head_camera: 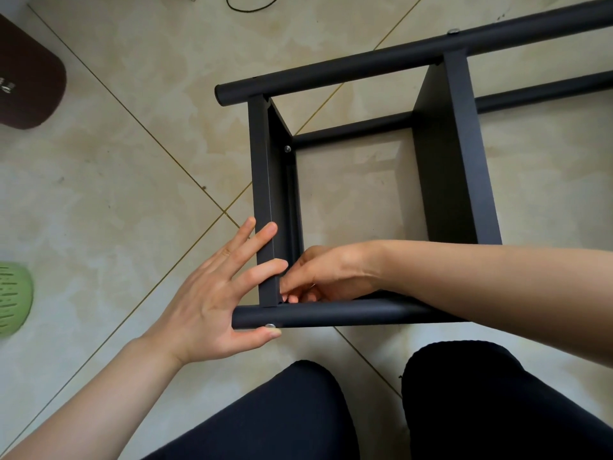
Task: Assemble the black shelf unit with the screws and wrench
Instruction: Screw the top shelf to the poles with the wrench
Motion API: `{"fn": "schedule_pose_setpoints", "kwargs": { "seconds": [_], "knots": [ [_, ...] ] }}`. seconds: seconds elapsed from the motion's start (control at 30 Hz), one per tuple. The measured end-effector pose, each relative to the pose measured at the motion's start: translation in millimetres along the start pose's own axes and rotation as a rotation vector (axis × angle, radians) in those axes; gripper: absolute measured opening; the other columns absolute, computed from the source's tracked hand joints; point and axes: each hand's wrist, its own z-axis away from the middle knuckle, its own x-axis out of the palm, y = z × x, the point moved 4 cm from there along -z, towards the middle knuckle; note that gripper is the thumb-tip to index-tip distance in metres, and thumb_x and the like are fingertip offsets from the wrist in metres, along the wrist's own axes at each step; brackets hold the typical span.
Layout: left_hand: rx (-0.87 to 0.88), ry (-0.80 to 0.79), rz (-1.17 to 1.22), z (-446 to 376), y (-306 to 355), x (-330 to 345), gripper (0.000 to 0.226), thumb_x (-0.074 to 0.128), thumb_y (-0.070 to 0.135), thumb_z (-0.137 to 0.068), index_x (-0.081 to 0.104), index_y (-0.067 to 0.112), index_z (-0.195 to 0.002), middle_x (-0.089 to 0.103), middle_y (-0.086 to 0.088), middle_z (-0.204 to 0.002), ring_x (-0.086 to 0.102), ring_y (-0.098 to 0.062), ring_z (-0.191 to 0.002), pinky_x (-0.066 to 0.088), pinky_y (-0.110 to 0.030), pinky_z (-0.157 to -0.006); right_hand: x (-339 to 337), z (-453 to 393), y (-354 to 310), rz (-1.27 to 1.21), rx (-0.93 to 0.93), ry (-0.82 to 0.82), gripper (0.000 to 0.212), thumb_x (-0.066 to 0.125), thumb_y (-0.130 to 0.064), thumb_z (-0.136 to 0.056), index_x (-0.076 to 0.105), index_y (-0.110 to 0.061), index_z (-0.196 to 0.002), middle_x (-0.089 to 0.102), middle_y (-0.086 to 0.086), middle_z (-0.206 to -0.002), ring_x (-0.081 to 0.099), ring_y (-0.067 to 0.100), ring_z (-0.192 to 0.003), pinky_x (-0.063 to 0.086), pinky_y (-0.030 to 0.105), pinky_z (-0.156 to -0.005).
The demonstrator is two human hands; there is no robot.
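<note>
The black shelf unit [457,154] lies on its side on the tiled floor, its round tubes joined by flat panels. My left hand [212,293] is spread open against the end panel [263,200], fingers straight, with the thumb under a silver screw head [270,326] on the near tube [331,315]. My right hand [318,277] reaches inside the frame to the corner where that panel meets the near tube; its fingertips are curled and pinch something small that I cannot make out. Other screw heads show at the inner far corner [287,148] and on the far tube [453,31].
My knees in black trousers [464,410] are just below the frame. A dark brown object [30,81] sits at the upper left, a green perforated item [13,297] at the left edge, and a black cable [252,5] lies at the top.
</note>
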Motion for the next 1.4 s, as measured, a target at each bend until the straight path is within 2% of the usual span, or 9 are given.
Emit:
{"fn": "schedule_pose_setpoints", "kwargs": {
  "seconds": [0.17, 0.37, 0.47, 0.57, 0.67, 0.83, 1.03, 1.2, 1.4],
  "knots": [
    [-0.002, 0.0, 0.003, 0.3, -0.9, 0.1, 0.072, 0.063, 0.061, -0.081, 0.041, 0.03, -0.142, 0.012, 0.004, -0.169, 0.011, -0.029, -0.156, 0.036, -0.041, -0.108, -2.3, 3.2, -1.1, -0.013, 0.002, -0.042, 0.017, 0.057, -0.012, -0.097, 0.062, -0.01, -0.081, 0.06, 0.003, -0.078, 0.043, 0.011, -0.059, 0.039, 0.023, -0.067],
    [-0.008, -0.009, -0.011, 1.1, -0.4, -1.4, 0.075, 0.062, 0.062, -0.082, 0.04, 0.029, -0.145, 0.015, 0.001, -0.169, 0.01, -0.03, -0.156, 0.026, -0.041, -0.118, -3.3, 1.6, -0.7, 0.039, -0.009, -0.005, 0.02, 0.06, -0.016, -0.097, 0.063, -0.011, -0.077, 0.055, 0.002, -0.069, 0.043, 0.011, -0.059, 0.038, 0.022, -0.064],
    [-0.024, -0.025, -0.04, 0.6, 1.0, -4.8, 0.084, 0.064, 0.062, -0.08, 0.035, 0.029, -0.151, 0.016, 0.001, -0.168, 0.011, -0.029, -0.156, 0.028, -0.05, -0.118, -3.4, 1.0, -1.3, 0.005, -0.045, -0.006, 0.018, 0.059, -0.011, -0.095, 0.063, -0.011, -0.078, 0.061, 0.004, -0.079, 0.046, 0.012, -0.062, 0.041, 0.023, -0.068],
    [-0.048, -0.049, -0.069, -4.9, 3.3, -11.9, 0.096, 0.066, 0.065, -0.075, 0.03, 0.028, -0.155, 0.019, 0.004, -0.167, 0.012, -0.026, -0.156, 0.026, -0.05, -0.12, -4.1, 2.1, -2.3, -0.029, -0.051, -0.04, 0.014, 0.059, -0.007, -0.095, 0.064, -0.012, -0.084, 0.063, 0.004, -0.084, 0.05, 0.012, -0.063, 0.044, 0.022, -0.07],
    [-0.048, -0.098, -0.122, -13.5, 6.3, -21.1, 0.096, 0.067, 0.07, -0.07, 0.042, 0.023, -0.15, 0.025, 0.003, -0.165, 0.012, -0.025, -0.156, 0.027, -0.054, -0.119, -4.8, 2.1, -1.2, -0.023, -0.033, -0.052, 0.013, 0.059, -0.009, -0.096, 0.065, -0.011, -0.084, 0.063, 0.003, -0.081, 0.052, 0.01, -0.063, 0.045, 0.02, -0.068],
    [-0.034, -0.207, -0.14, -22.0, 9.6, -28.6, 0.082, 0.061, 0.079, -0.068, 0.05, 0.03, -0.134, 0.012, 0.01, -0.168, 0.003, -0.019, -0.157, 0.023, -0.049, -0.12, -4.6, 0.7, -0.1, 0.006, -0.032, -0.058, 0.009, 0.059, -0.011, -0.096, 0.063, -0.008, -0.087, 0.06, 0.003, -0.076, 0.05, 0.011, -0.063, 0.042, 0.024, -0.071],
    [-0.055, -0.213, -0.097, -23.1, 11.5, -29.9, 0.078, 0.062, 0.078, -0.067, 0.05, 0.031, -0.128, 0.018, 0.011, -0.167, 0.004, -0.016, -0.156, 0.031, -0.039, -0.113, -5.8, 0.0, -0.6, 0.062, -0.005, -0.038, 0.018, 0.061, -0.015, -0.095, 0.059, -0.009, -0.078, 0.053, 0.002, -0.07, 0.044, 0.011, -0.058, 0.037, 0.024, -0.061],
    [-0.057, -0.213, -0.088, -24.9, 12.4, -31.4, 0.078, 0.063, 0.079, -0.066, 0.052, 0.03, -0.125, 0.026, 0.012, -0.163, 0.004, -0.014, -0.156, 0.033, -0.033, -0.106, -5.0, 2.4, -1.7, 0.002, -0.064, -0.08, 0.013, 0.059, -0.011, -0.097, 0.064, -0.013, -0.085, 0.062, 0.001, -0.079, 0.052, 0.008, -0.059, 0.048, 0.016, -0.058],
    [-0.062, -0.216, -0.082, -26.7, 13.9, -34.0, 0.078, 0.066, 0.079, -0.064, 0.052, 0.032, -0.124, 0.031, 0.012, -0.159, 0.005, -0.013, -0.156, 0.036, -0.031, -0.102, -5.9, 0.6, 0.8, 0.013, -0.046, -0.108, 0.014, 0.059, -0.014, -0.097, 0.064, -0.012, -0.085, 0.06, 0.001, -0.076, 0.054, 0.01, -0.063, 0.047, 0.02, -0.066]
  ]
}}
